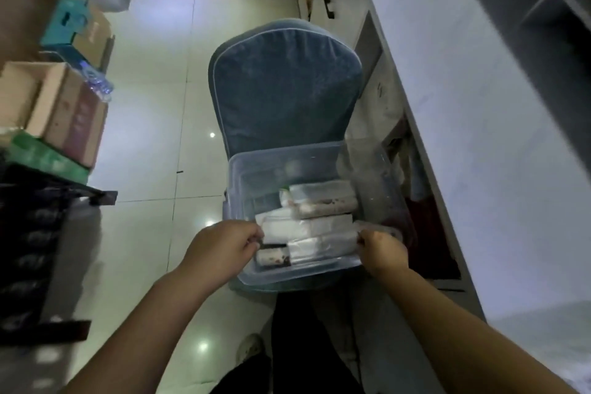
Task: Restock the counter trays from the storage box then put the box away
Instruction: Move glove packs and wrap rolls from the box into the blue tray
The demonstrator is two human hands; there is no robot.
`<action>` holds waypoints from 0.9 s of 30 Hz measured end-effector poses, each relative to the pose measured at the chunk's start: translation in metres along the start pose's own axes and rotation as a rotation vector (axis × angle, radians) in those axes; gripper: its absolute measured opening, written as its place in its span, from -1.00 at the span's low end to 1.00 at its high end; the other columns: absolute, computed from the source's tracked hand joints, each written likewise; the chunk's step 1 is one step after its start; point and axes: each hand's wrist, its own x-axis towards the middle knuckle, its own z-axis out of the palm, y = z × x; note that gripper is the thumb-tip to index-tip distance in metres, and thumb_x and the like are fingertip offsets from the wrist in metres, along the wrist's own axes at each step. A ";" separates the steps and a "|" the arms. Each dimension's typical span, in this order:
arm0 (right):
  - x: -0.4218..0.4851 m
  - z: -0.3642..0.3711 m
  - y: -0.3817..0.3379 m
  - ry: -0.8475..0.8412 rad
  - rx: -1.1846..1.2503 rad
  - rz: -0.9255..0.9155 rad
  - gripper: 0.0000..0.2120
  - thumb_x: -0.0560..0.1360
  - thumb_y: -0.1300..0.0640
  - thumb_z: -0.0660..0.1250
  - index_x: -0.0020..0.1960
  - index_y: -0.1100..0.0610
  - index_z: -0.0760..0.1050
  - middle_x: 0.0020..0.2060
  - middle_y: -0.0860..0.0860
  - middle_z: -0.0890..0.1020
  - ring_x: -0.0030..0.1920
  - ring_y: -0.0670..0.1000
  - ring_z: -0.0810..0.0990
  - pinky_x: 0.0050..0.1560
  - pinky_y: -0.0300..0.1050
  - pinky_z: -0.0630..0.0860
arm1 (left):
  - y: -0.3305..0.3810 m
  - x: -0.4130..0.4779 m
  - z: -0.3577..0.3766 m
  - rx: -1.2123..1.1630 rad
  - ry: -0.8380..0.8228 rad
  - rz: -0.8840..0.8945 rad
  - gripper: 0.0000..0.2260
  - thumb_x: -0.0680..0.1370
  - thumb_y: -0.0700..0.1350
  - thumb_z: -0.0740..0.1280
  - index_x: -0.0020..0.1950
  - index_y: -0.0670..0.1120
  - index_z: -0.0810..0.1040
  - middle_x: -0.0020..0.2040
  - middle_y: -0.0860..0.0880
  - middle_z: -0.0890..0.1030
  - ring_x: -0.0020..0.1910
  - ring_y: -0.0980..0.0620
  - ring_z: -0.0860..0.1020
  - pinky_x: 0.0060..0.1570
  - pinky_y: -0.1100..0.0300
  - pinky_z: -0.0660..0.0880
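Note:
A clear plastic storage box (275, 278) rests on the seat of a blue padded chair (284, 86). Inside it lie several white wrapped packs (319, 201), stacked lengthwise. My left hand (224, 249) is closed on the left end of a white pack (307, 227) in the upper layer. My right hand (383, 251) grips the right end of the same stack, at the box's right rim. The pack sits level with the rim, between both hands.
A grey counter (479, 137) runs along the right, with open cupboard space (422, 227) below it. Cardboard boxes (64, 112) and a black rack (32, 233) crowd the left. Glossy tiled floor (153, 137) lies between. My legs are under the chair's front.

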 end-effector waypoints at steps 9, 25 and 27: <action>0.108 0.027 0.043 -0.101 -0.041 0.114 -0.66 0.61 0.05 0.08 0.27 0.17 0.44 0.30 0.16 0.45 0.31 0.17 0.36 0.36 0.02 0.24 | 0.007 0.083 0.025 0.017 -0.065 -0.125 -0.81 0.53 -0.05 0.28 0.09 0.09 0.60 0.06 0.08 0.66 0.01 0.05 0.59 -0.14 0.20 0.43; 0.115 -0.009 -0.006 0.026 -0.392 -0.398 -0.67 0.18 0.13 0.51 -0.09 0.11 0.55 -0.17 0.10 0.62 -0.13 0.15 0.57 -0.17 -0.02 0.49 | 0.030 0.137 0.045 -0.006 -0.146 -0.036 -0.78 0.54 -0.03 0.25 0.17 0.09 0.54 0.09 0.10 0.61 0.08 0.09 0.53 -0.09 0.22 0.39; 0.100 -0.020 -0.027 0.133 -0.319 -0.505 -0.62 0.01 0.13 0.51 -0.18 0.06 0.56 -0.30 0.03 0.61 -0.28 0.10 0.55 -0.31 -0.11 0.45 | 0.029 0.135 0.043 -0.004 -0.149 -0.041 -0.77 0.53 -0.03 0.27 0.18 0.09 0.52 0.12 0.10 0.61 0.09 0.10 0.53 -0.09 0.23 0.38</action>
